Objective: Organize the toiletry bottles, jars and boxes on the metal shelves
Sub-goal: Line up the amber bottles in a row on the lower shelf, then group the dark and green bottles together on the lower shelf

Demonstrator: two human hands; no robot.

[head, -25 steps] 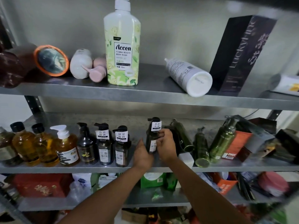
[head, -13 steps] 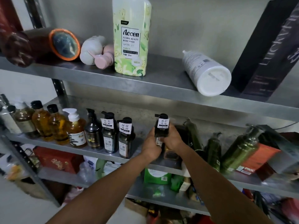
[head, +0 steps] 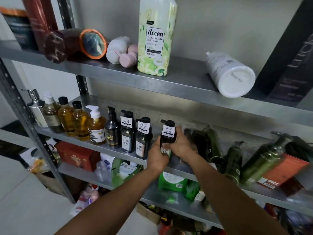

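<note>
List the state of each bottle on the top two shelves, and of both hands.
Accen body wash: upright, top shelf.
white bottle: lying on its side, top shelf.
dark pump bottle: upright, gripped.
left hand: grips the dark pump bottle.
right hand: grips the dark pump bottle.
green bottles: leaning, middle shelf.

Storeroom: bare metal shelving crammed with toiletry bottles.
</note>
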